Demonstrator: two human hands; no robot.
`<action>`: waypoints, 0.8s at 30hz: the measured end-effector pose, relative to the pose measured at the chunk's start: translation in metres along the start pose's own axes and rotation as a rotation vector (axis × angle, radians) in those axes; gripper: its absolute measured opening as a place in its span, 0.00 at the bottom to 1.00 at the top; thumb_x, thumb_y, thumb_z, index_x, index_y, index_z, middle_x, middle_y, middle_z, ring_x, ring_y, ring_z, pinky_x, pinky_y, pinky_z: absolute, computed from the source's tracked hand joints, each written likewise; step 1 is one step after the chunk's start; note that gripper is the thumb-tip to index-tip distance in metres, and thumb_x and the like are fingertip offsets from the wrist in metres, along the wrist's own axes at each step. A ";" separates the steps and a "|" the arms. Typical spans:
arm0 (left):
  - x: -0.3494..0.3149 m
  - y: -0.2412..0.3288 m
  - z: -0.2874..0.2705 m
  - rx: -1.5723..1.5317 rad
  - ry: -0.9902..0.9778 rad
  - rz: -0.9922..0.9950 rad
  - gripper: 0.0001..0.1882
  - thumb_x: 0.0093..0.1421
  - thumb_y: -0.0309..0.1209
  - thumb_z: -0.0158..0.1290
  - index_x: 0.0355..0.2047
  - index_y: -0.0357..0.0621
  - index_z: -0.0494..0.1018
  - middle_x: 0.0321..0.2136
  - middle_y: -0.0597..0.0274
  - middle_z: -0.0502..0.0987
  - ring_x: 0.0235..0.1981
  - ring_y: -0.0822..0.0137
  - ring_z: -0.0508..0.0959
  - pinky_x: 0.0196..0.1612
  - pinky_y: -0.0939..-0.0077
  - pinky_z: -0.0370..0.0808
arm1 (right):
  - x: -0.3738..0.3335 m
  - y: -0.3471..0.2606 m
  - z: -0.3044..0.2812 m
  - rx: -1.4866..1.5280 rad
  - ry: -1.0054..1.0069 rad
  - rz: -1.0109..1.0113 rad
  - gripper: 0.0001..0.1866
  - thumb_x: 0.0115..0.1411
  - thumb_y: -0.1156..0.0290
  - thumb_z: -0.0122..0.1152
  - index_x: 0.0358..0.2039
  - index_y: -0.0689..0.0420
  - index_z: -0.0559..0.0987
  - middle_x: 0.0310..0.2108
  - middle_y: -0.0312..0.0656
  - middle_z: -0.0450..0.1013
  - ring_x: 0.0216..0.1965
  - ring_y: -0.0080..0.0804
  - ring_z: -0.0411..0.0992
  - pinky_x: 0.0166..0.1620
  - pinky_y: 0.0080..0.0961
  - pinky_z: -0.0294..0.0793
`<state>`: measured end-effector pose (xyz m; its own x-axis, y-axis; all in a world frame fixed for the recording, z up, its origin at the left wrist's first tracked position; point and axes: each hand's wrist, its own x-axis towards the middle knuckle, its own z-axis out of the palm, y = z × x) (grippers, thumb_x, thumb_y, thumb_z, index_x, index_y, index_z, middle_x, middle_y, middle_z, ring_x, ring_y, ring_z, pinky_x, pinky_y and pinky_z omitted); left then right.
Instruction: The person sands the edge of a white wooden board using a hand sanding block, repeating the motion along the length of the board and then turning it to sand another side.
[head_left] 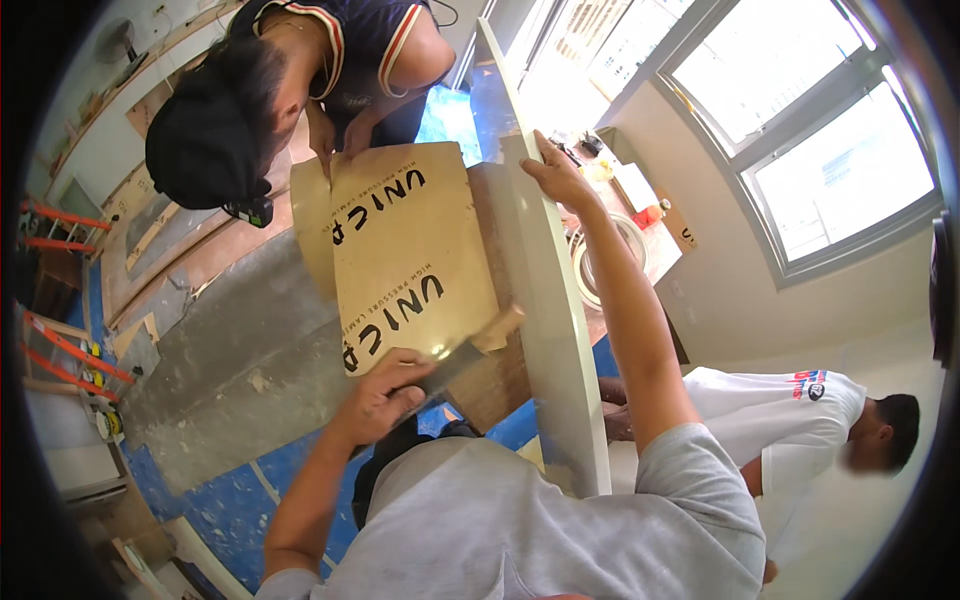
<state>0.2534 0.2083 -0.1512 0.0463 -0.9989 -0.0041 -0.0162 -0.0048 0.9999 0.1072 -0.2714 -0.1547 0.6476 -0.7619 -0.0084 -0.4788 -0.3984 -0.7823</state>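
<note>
Pressing a flat scraper (470,352) against the brown laminate sheet (410,250) at frame centre, the left hand (385,400) is gripping it closed, while the right hand (555,175) is clasping the upright white panel (555,330); keeping the blade low and strokes even should help.

The laminate sheet (415,255) at frame centre is tan brown with black lettering; the tall board (555,330) right of it is pale cream; the floor covering (235,505) at lower left is blue over grey concrete; the wearer's shirt (520,530) is light grey; the co-worker's cap (200,140) at upper left is black.
</note>
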 end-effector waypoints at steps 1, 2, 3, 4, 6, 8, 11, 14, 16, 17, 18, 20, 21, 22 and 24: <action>0.001 0.005 0.012 -0.056 -0.014 0.024 0.22 0.73 0.39 0.58 0.60 0.37 0.79 0.59 0.51 0.77 0.59 0.56 0.77 0.63 0.64 0.71 | 0.000 0.010 -0.002 0.030 -0.008 0.016 0.47 0.67 0.57 0.63 0.79 0.63 0.54 0.75 0.62 0.61 0.76 0.49 0.60 0.75 0.35 0.58; 0.013 0.004 0.017 0.028 -0.080 0.249 0.22 0.73 0.27 0.56 0.66 0.39 0.75 0.66 0.51 0.72 0.63 0.58 0.76 0.66 0.64 0.71 | 0.002 0.010 -0.002 0.061 -0.020 0.021 0.47 0.68 0.57 0.63 0.79 0.63 0.54 0.76 0.61 0.60 0.77 0.48 0.59 0.75 0.35 0.57; 0.026 0.000 0.024 0.019 -0.078 0.309 0.22 0.74 0.27 0.54 0.67 0.38 0.74 0.68 0.49 0.71 0.66 0.58 0.74 0.68 0.63 0.69 | 0.003 0.008 -0.001 0.094 -0.037 0.025 0.47 0.68 0.56 0.63 0.79 0.63 0.54 0.77 0.60 0.59 0.77 0.48 0.58 0.76 0.34 0.56; 0.040 -0.001 0.033 0.009 -0.077 0.366 0.23 0.75 0.28 0.53 0.68 0.37 0.73 0.69 0.48 0.71 0.69 0.57 0.72 0.70 0.61 0.67 | 0.002 0.003 -0.001 0.072 -0.031 0.008 0.46 0.70 0.57 0.62 0.79 0.65 0.54 0.78 0.58 0.56 0.78 0.46 0.56 0.77 0.34 0.53; 0.076 0.015 0.050 -0.158 -0.062 0.237 0.25 0.77 0.32 0.51 0.70 0.37 0.70 0.66 0.51 0.73 0.63 0.61 0.74 0.66 0.63 0.70 | -0.004 -0.012 0.001 0.138 -0.034 -0.049 0.45 0.71 0.58 0.61 0.79 0.67 0.54 0.78 0.57 0.57 0.78 0.44 0.56 0.77 0.33 0.53; 0.121 0.023 0.063 -0.186 -0.059 0.246 0.29 0.79 0.44 0.49 0.73 0.40 0.67 0.56 0.58 0.78 0.47 0.69 0.78 0.54 0.69 0.76 | -0.012 -0.019 -0.001 0.223 -0.058 -0.091 0.43 0.73 0.58 0.59 0.78 0.69 0.54 0.78 0.55 0.58 0.78 0.43 0.56 0.77 0.31 0.52; 0.173 0.018 0.099 -0.225 -0.053 0.355 0.29 0.79 0.43 0.49 0.73 0.41 0.67 0.51 0.62 0.79 0.43 0.72 0.77 0.50 0.73 0.76 | -0.007 0.027 -0.014 0.284 0.047 -0.074 0.40 0.75 0.53 0.60 0.75 0.69 0.63 0.72 0.53 0.66 0.70 0.40 0.65 0.72 0.33 0.63; 0.199 0.010 0.113 -0.354 -0.177 0.207 0.28 0.79 0.41 0.49 0.74 0.42 0.66 0.53 0.64 0.79 0.43 0.74 0.77 0.49 0.75 0.76 | -0.011 0.033 -0.020 0.336 0.123 0.037 0.32 0.75 0.51 0.58 0.66 0.67 0.73 0.58 0.48 0.76 0.57 0.36 0.73 0.61 0.33 0.72; 0.207 -0.002 0.115 -0.399 -0.180 0.173 0.27 0.80 0.39 0.48 0.74 0.43 0.66 0.56 0.64 0.79 0.42 0.75 0.77 0.49 0.76 0.76 | -0.036 -0.004 -0.005 0.507 0.202 0.196 0.30 0.76 0.51 0.55 0.62 0.68 0.76 0.55 0.44 0.78 0.55 0.34 0.74 0.60 0.33 0.72; 0.210 -0.008 0.122 -0.391 -0.162 0.200 0.27 0.80 0.39 0.48 0.74 0.43 0.66 0.57 0.64 0.79 0.42 0.75 0.77 0.49 0.76 0.77 | -0.045 -0.009 -0.006 0.658 0.213 0.295 0.31 0.78 0.52 0.53 0.63 0.69 0.75 0.59 0.44 0.77 0.59 0.33 0.72 0.65 0.32 0.69; 0.211 -0.011 0.135 -0.395 -0.159 0.232 0.27 0.80 0.39 0.48 0.74 0.43 0.66 0.58 0.65 0.78 0.42 0.75 0.77 0.49 0.75 0.77 | -0.051 0.018 -0.015 0.432 0.245 0.205 0.30 0.77 0.52 0.53 0.63 0.67 0.76 0.58 0.43 0.78 0.58 0.32 0.72 0.63 0.31 0.69; 0.213 -0.016 0.158 -0.373 -0.168 0.283 0.27 0.80 0.38 0.48 0.74 0.43 0.67 0.59 0.64 0.78 0.43 0.74 0.78 0.49 0.75 0.77 | -0.071 0.107 -0.031 -0.030 0.291 0.054 0.28 0.77 0.52 0.54 0.61 0.64 0.79 0.55 0.42 0.79 0.56 0.29 0.73 0.61 0.30 0.71; 0.216 -0.020 0.162 -0.335 -0.156 0.310 0.27 0.79 0.37 0.49 0.74 0.42 0.67 0.60 0.64 0.78 0.43 0.74 0.78 0.50 0.75 0.78 | -0.082 0.125 -0.039 0.296 0.142 0.054 0.27 0.77 0.52 0.54 0.62 0.62 0.79 0.55 0.42 0.80 0.55 0.30 0.74 0.60 0.29 0.72; 0.217 -0.023 0.164 -0.329 -0.158 0.315 0.27 0.79 0.37 0.50 0.74 0.42 0.67 0.61 0.64 0.77 0.44 0.74 0.78 0.50 0.75 0.78 | -0.100 0.141 -0.044 0.623 -0.005 0.056 0.27 0.77 0.52 0.55 0.62 0.61 0.80 0.54 0.42 0.80 0.54 0.30 0.75 0.59 0.28 0.73; 0.221 -0.029 0.140 -0.296 -0.104 0.308 0.27 0.78 0.35 0.51 0.73 0.40 0.67 0.62 0.62 0.77 0.44 0.74 0.78 0.51 0.75 0.78 | -0.147 0.054 -0.008 0.999 0.102 0.172 0.25 0.77 0.52 0.54 0.62 0.58 0.80 0.51 0.41 0.81 0.52 0.33 0.78 0.57 0.28 0.75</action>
<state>0.1246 -0.0192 -0.1831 -0.0170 -0.9512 0.3082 0.2745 0.2920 0.9162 -0.0191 -0.1850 -0.1911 0.5410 -0.8270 -0.1530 0.1836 0.2937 -0.9381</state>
